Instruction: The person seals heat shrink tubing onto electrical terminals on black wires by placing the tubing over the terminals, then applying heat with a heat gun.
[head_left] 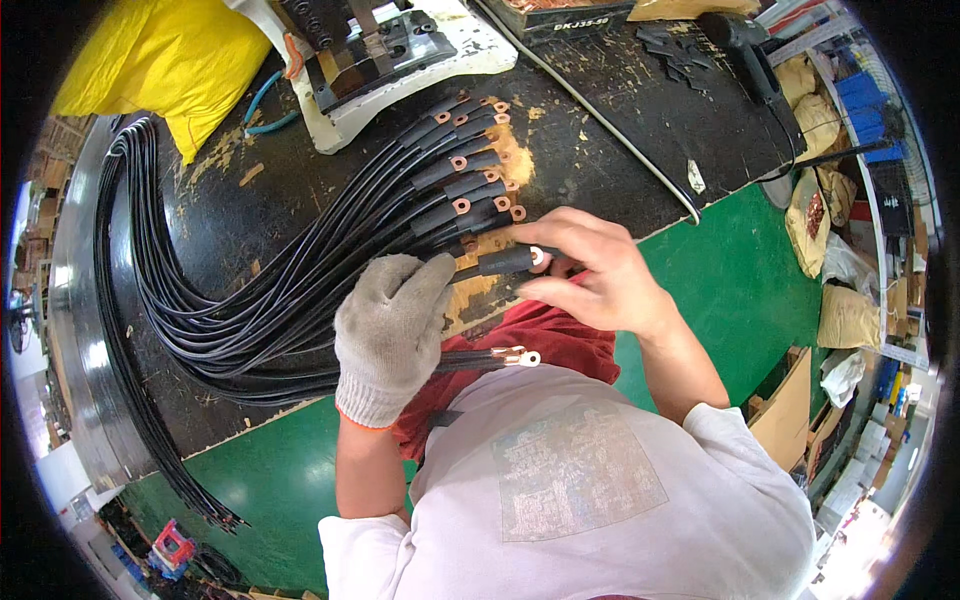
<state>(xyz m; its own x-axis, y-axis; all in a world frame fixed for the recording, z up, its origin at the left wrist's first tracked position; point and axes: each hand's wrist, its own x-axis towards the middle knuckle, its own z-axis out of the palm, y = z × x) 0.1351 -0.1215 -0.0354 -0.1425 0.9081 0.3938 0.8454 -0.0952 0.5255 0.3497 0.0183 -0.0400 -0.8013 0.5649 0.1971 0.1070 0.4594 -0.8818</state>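
My left hand [395,325], in a grey knit glove, is closed around a black cable. A black sleeve [507,261] covers this cable's end, and the shiny ring of its terminal lug [537,256] sticks out toward my right hand [595,265]. That bare hand has thumb and forefinger spread on either side of the sleeved end; whether its curled fingers touch the lug is unclear. Just beyond lie several finished-looking cable ends with black sleeves and copper lugs [461,206]. Under my left wrist, more cables end in bare copper lugs [508,356] near my lap.
The cable bundle [230,310] loops left across the dark worn table [590,130] and hangs off its edge. A white-based machine [400,70], blue-handled pliers [270,125] and a yellow sack [170,70] stand behind. At far right lie black sleeve pieces [675,55] and a heat gun [742,55].
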